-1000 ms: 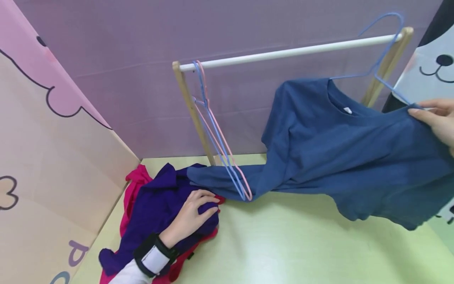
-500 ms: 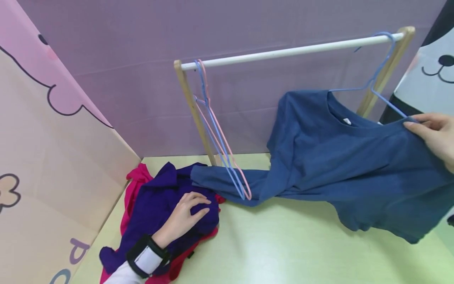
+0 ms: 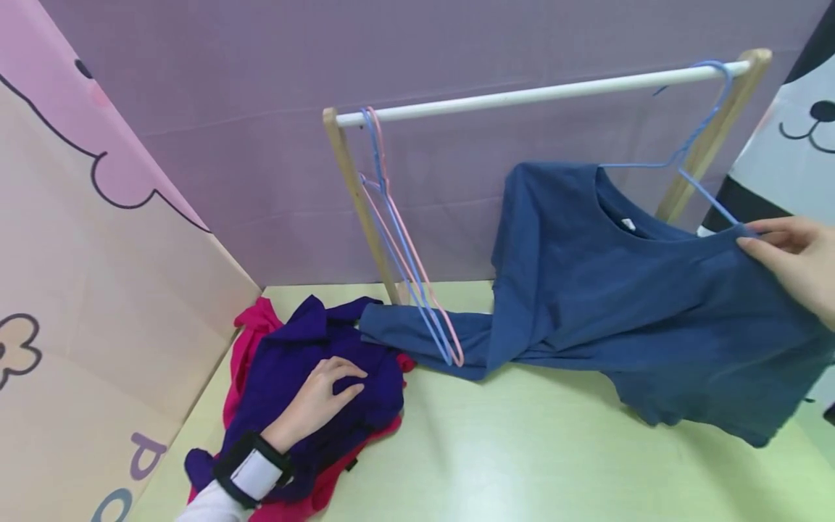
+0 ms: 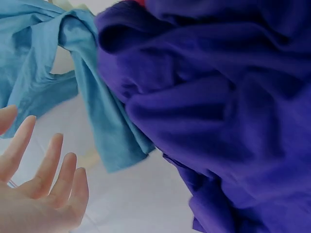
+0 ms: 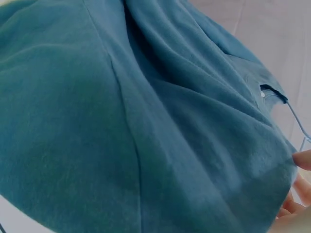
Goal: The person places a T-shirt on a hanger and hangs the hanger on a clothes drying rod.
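Observation:
A blue long-sleeved shirt is on a blue wire hanger, whose hook lies over the right end of the white bar. My right hand pinches the shirt's shoulder where the hanger arm ends; thumb and fingers show at the cloth's edge in the right wrist view too. One sleeve stretches left behind the other hangers, its cuff by a crumpled purple garment. Over that purple cloth my left hand is held with loosely spread fingers and nothing in them; the left wrist view shows the fingers apart from the fabric.
A blue and a pink wire hanger hang at the rack's left end, beside its wooden post. Red and pink cloth lies under the purple garment. A printed panel borders the table on the left.
The shirt's hanger has come down, its hook going from above the bar to over it. My right hand has lowered with it. My left hand has drawn back from the sleeve, toward the lower left.

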A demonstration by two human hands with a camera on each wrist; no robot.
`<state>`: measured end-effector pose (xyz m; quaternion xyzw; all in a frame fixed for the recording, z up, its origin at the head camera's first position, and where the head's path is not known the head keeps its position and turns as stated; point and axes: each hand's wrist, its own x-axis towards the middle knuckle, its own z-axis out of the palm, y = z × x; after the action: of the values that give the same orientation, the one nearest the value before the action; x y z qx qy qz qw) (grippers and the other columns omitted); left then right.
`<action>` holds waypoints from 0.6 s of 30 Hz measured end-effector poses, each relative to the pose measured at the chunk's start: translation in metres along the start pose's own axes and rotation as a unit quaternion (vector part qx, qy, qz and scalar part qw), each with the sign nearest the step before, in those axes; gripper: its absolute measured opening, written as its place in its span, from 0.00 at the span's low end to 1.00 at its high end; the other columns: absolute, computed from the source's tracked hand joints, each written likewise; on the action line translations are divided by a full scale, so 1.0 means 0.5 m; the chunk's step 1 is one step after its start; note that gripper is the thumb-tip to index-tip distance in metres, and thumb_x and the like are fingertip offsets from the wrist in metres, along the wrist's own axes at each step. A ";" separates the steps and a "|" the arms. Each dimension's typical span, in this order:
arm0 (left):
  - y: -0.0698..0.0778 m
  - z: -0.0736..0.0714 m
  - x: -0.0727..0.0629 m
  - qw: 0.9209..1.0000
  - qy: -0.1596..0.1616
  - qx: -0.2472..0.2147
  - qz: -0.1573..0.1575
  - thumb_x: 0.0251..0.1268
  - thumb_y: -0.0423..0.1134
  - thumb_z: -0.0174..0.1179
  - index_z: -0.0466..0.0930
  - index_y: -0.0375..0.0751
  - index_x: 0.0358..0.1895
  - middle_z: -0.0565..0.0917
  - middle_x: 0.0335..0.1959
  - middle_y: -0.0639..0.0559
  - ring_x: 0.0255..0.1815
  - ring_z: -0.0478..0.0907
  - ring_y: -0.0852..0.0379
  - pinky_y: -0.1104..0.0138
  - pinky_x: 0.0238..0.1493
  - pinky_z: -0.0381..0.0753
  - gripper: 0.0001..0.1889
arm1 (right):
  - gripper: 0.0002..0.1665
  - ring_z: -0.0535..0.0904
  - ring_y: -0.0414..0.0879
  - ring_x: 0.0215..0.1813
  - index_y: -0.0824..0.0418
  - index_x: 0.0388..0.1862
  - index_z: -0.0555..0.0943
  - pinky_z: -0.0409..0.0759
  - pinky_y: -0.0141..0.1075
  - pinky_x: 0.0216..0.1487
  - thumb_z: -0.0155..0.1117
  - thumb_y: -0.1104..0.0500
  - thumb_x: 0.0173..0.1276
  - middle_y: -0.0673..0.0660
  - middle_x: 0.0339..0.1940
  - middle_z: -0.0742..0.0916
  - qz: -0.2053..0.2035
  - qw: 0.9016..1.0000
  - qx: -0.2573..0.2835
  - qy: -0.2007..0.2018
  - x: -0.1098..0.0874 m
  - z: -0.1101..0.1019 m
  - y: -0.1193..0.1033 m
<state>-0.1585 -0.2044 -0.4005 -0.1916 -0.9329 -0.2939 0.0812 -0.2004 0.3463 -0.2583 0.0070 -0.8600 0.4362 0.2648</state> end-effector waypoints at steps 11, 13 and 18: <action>-0.045 -0.039 -0.044 0.997 -0.073 0.006 -0.030 0.52 0.35 0.62 0.79 0.38 0.40 0.77 0.37 0.51 0.43 0.73 0.49 0.56 0.43 0.71 0.11 | 0.18 0.62 0.18 0.29 0.42 0.51 0.75 0.57 0.18 0.31 0.53 0.58 0.62 0.26 0.28 0.68 -0.051 0.989 -0.124 0.059 0.018 -0.002 0.144; -0.054 -0.049 -0.053 0.995 -0.101 0.001 -0.025 0.51 0.39 0.63 0.79 0.37 0.41 0.77 0.37 0.50 0.41 0.73 0.48 0.57 0.42 0.72 0.13 | 0.20 0.65 0.23 0.33 0.53 0.55 0.75 0.59 0.22 0.34 0.53 0.57 0.63 0.31 0.33 0.72 -0.063 0.985 -0.145 0.069 0.014 0.000 0.158; -0.077 -0.066 -0.073 0.981 -0.196 -0.001 -0.009 0.44 0.47 0.67 0.78 0.36 0.42 0.77 0.37 0.48 0.39 0.73 0.48 0.59 0.39 0.73 0.23 | 0.17 0.68 0.34 0.41 0.51 0.54 0.75 0.62 0.31 0.41 0.49 0.57 0.67 0.44 0.41 0.76 -0.089 0.981 -0.169 0.040 -0.038 0.018 0.110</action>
<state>-0.1396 -0.2637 -0.4032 -0.2371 -0.9320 -0.2526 -0.1063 -0.2015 0.3694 -0.3124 0.0211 -0.9059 0.2590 0.3343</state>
